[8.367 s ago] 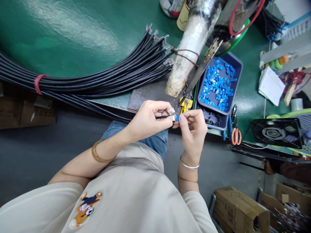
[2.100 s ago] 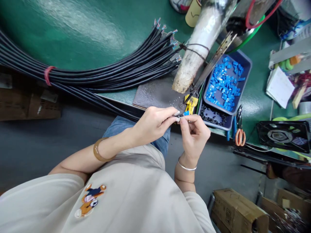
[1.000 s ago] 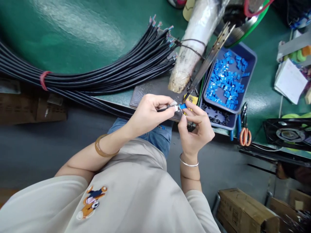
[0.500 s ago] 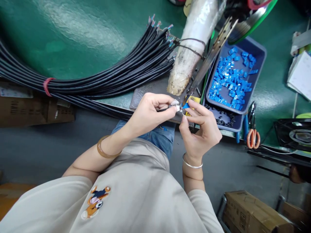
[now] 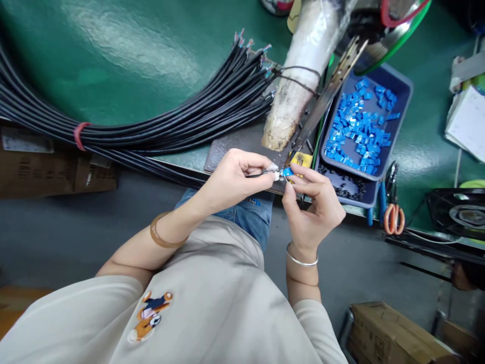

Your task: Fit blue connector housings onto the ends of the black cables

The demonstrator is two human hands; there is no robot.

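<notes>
My left hand (image 5: 248, 172) is closed in a pinch on the end of a thin black cable (image 5: 256, 175), with white coverings on its fingertips. Just off those fingertips sits a small blue connector (image 5: 288, 172), lined up with the cable end. My right hand (image 5: 314, 194) pinches the connector with its fingers, the thumb bent in below; a thin pale strand shows near the thumb tip. Whether wire and connector are joined is too small to tell. Right above them, the tip of a slanted metal bar (image 5: 320, 108) comes down beside a yellow pad (image 5: 302, 160).
A bundle of black cables (image 5: 162, 129) with stripped ends lies on the green table (image 5: 125, 60). A wrapped white tube (image 5: 299, 76) stands over the work spot. Right of it are a bin (image 5: 402, 103) of blue connectors, a lower bin of black parts and orange-handled scissors (image 5: 394, 220).
The blue connector has turned from tilted to nearly level, in line with the cable end. Both hands stay close to the same spot; the view has shifted slightly.
</notes>
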